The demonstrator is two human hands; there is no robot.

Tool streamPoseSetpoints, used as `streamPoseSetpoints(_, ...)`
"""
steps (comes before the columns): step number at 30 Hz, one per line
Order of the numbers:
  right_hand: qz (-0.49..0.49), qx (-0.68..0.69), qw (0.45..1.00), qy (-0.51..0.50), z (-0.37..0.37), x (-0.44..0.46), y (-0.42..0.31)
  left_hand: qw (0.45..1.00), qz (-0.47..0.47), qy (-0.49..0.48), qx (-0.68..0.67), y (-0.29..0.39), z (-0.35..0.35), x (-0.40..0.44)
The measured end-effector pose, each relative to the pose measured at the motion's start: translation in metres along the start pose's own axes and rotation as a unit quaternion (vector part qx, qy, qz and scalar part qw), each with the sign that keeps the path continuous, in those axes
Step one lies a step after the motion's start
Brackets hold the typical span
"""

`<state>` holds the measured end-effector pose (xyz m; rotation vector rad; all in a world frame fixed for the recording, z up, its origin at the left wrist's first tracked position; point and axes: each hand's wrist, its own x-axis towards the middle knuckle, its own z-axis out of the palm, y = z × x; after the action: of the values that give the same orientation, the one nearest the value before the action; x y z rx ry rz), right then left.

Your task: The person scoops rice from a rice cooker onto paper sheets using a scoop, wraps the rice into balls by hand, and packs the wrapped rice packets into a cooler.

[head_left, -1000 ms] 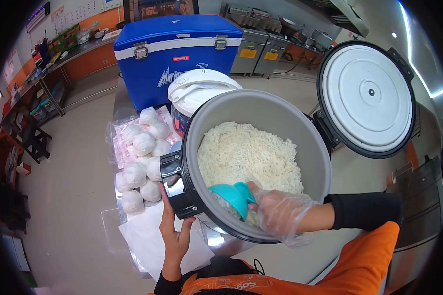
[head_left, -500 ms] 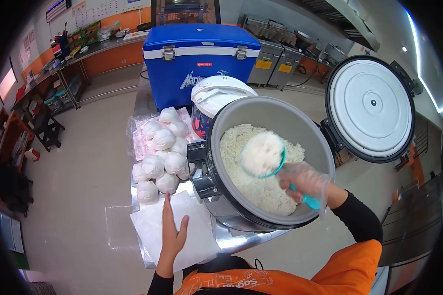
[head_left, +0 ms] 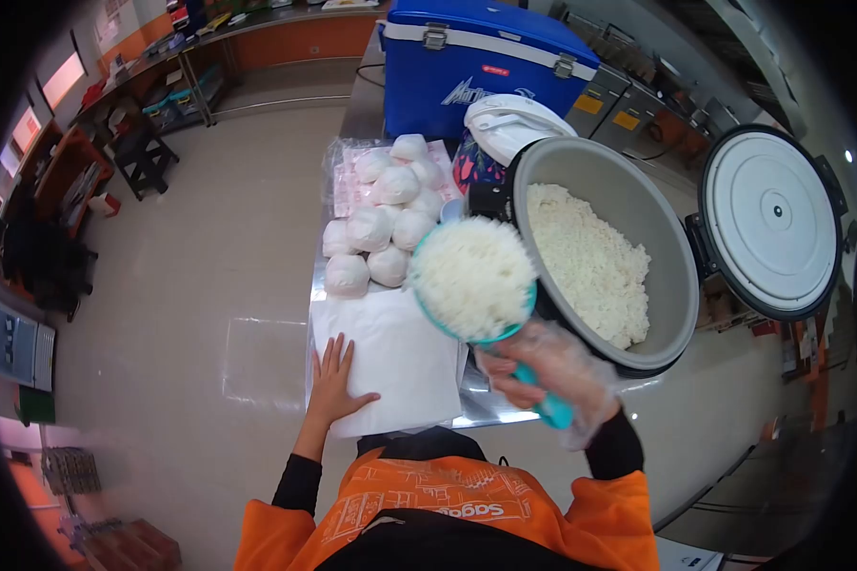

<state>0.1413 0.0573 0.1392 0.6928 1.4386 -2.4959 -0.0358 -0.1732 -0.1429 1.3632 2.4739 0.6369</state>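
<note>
My right hand, in a clear plastic glove, grips the handle of a turquoise scoop. A rounded heap of white rice fills the scoop, held above the table between the paper and the cooker. My left hand is bare and lies with fingers spread on the left edge of a stack of white paper sheets. Beyond the paper sits a pile of several white wrapped bundles. To the right, the big rice cooker stands with its lid open and cooked rice inside.
A blue cooler box stands at the table's far end, with a white-lidded container in front of it. Pink printed packaging lies under the bundles. A black stool is on the floor at left.
My right hand has lifted the rice-filled scoop out of the cooker and brought it left and nearer. My left hand has come down flat onto the paper. The view has shifted.
</note>
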Motion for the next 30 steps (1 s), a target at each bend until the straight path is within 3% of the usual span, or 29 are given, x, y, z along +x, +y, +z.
streamPoseSetpoints(3, 0.013, -0.007, 0.999, 0.031, -0.004, 0.043, 0.062, 0.999, 0.008, 0.035, 0.005, 0.001, -0.005, 0.003)
streamPoseSetpoints(6, 0.033, -0.073, 0.985, 0.155, -0.028, 0.094, 0.127, 0.998, -0.001, 0.053, -0.024, -0.003, 0.0, -0.002)
streamPoseSetpoints(7, -0.126, -0.242, 0.934, 0.231, -0.049, 0.119, 0.163, 0.997, -0.018, 0.041, -0.058, -0.006, 0.002, -0.004)
streamPoseSetpoints(8, -0.279, -0.396, 0.824, 0.293, -0.073, 0.146, 0.203, 0.995, -0.034, 0.031, -0.093, -0.008, 0.003, -0.006)
streamPoseSetpoints(11, -0.207, -0.519, 0.762, 0.327, -0.05, 0.144, 0.209, 0.999, -0.022, 0.042, -0.024, -0.004, -0.001, -0.019)
streamPoseSetpoints(15, -0.126, -0.654, 0.692, 0.28, -0.02, 0.137, 0.209, 0.999, -0.004, 0.042, -0.026, -0.009, 0.004, -0.025)
streamPoseSetpoints(20, -0.115, -0.672, 0.686, 0.254, -0.002, 0.138, 0.211, 0.999, 0.0, 0.043, -0.026, -0.012, 0.006, -0.029)
streamPoseSetpoints(23, -0.049, -0.649, 0.733, 0.2, 0.0, 0.147, 0.216, 0.999, 0.005, 0.042, -0.021, -0.014, 0.008, -0.032)
streamPoseSetpoints(26, 0.029, -0.648, 0.73, 0.214, 0.003, 0.148, 0.215, 0.998, 0.008, 0.042, -0.035, -0.014, 0.004, -0.033)
streamPoseSetpoints(29, -0.013, -0.63, 0.743, 0.225, -0.011, 0.151, 0.228, 0.993, 0.037, 0.103, -0.038, -0.008, 0.001, -0.037)
streamPoseSetpoints(30, -0.009, -0.624, 0.748, 0.224, -0.012, 0.151, 0.227, 0.991, 0.073, 0.064, -0.087, -0.009, 0.003, -0.04)
